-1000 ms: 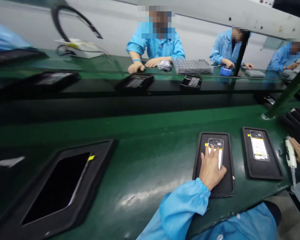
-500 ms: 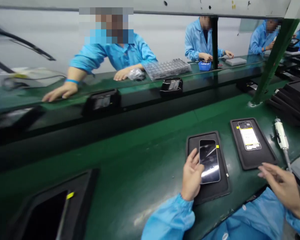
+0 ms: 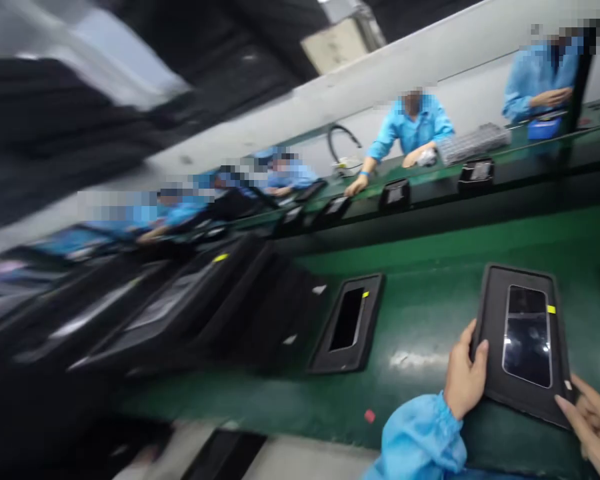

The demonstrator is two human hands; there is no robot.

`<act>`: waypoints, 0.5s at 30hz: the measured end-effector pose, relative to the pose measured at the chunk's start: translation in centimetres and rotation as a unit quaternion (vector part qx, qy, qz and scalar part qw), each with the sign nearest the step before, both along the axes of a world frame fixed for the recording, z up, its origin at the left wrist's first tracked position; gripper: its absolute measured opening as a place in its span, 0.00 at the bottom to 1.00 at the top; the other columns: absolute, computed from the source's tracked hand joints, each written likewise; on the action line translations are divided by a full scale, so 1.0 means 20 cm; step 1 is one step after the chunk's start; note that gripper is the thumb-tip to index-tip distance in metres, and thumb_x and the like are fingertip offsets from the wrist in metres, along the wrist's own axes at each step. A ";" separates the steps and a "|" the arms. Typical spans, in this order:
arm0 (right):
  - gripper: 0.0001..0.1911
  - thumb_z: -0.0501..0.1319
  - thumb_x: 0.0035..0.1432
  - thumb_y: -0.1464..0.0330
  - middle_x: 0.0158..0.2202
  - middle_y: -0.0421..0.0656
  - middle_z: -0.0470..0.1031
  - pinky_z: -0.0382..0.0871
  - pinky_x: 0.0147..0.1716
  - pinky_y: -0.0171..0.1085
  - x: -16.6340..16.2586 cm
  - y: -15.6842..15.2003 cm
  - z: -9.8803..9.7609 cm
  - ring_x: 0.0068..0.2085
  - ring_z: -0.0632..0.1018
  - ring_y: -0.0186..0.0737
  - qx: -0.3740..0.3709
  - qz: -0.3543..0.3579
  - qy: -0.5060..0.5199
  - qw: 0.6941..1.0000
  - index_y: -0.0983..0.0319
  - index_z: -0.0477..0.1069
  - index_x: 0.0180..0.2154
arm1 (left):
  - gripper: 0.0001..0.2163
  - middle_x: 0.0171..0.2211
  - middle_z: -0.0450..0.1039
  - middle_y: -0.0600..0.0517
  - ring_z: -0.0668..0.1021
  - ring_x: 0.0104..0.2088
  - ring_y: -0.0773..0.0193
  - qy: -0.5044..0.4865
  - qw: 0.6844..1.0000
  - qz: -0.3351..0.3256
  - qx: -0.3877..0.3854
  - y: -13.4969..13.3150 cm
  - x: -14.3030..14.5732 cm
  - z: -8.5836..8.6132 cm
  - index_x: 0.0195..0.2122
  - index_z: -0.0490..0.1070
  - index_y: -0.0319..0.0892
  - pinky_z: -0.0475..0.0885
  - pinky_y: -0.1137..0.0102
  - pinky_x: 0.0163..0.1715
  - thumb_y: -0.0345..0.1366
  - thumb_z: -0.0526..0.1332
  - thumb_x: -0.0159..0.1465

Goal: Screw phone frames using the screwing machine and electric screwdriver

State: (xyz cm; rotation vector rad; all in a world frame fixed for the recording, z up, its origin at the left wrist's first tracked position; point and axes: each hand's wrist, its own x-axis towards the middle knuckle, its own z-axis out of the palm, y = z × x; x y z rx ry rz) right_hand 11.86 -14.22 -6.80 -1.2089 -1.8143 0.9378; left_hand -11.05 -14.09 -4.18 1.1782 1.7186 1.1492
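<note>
A black foam tray [image 3: 495,373] lies on the green bench [image 3: 420,320] at lower right, holding a phone [image 3: 527,337] with its dark screen up and a yellow tab at its right side. My left hand [image 3: 463,377] grips the tray's left edge, fingers curled over the rim. My right hand [image 3: 593,427] touches the tray's near right corner with its fingertips; most of it is cut off by the frame edge.
Another black tray with a dark phone [image 3: 349,321] lies further left. Stacks of black trays [image 3: 170,307] fill the blurred left. Beyond a raised black conveyor [image 3: 480,193] with more trays, people in blue coats work at the far bench.
The view has swung left and tilted. My left hand moved from the phone to the tray's left edge, and my right hand came to the tray's near right corner.
</note>
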 end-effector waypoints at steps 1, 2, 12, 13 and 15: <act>0.23 0.59 0.62 0.57 0.17 0.33 0.64 0.64 0.12 0.29 -0.03 0.01 -0.01 0.13 0.67 0.32 -0.008 0.020 0.027 0.999 0.67 0.69 0.52 | 0.22 0.58 0.69 0.40 0.70 0.59 0.52 -0.072 0.997 0.028 0.007 0.01 -0.03 0.01 0.57 0.65 0.42 0.60 0.50 0.62 0.40 0.58 0.63; 0.23 0.59 0.62 0.58 0.18 0.33 0.65 0.65 0.12 0.28 -0.06 0.02 0.00 0.14 0.69 0.32 -0.020 0.047 0.048 0.998 0.66 0.68 0.53 | 0.23 0.56 0.71 0.40 0.73 0.56 0.52 -0.136 0.989 0.061 0.013 0.01 -0.08 0.03 0.56 0.67 0.40 0.65 0.53 0.60 0.42 0.62 0.60; 0.21 0.62 0.61 0.63 0.25 0.37 0.75 0.68 0.15 0.26 -0.14 0.07 0.07 0.17 0.72 0.31 0.052 0.105 0.055 0.992 0.58 0.70 0.55 | 0.30 0.29 0.80 0.52 0.79 0.28 0.65 -0.113 0.900 0.421 0.017 -0.36 -1.08 0.42 0.53 0.70 0.37 0.74 0.74 0.28 0.34 0.72 0.47; 0.20 0.62 0.61 0.64 0.25 0.38 0.75 0.69 0.15 0.27 -0.12 0.07 0.07 0.18 0.72 0.32 0.083 0.092 0.045 0.991 0.58 0.70 0.55 | 0.27 0.26 0.79 0.54 0.78 0.26 0.66 -0.105 0.893 0.437 0.006 -0.40 -1.16 0.46 0.51 0.71 0.37 0.73 0.76 0.25 0.31 0.71 0.48; 0.19 0.62 0.61 0.67 0.27 0.39 0.76 0.71 0.18 0.29 -0.07 0.07 0.09 0.19 0.74 0.33 0.158 0.048 0.008 0.986 0.58 0.70 0.54 | 0.21 0.23 0.76 0.56 0.76 0.22 0.68 -0.067 0.891 0.448 -0.023 -0.43 -1.23 0.49 0.46 0.73 0.37 0.71 0.77 0.21 0.28 0.69 0.50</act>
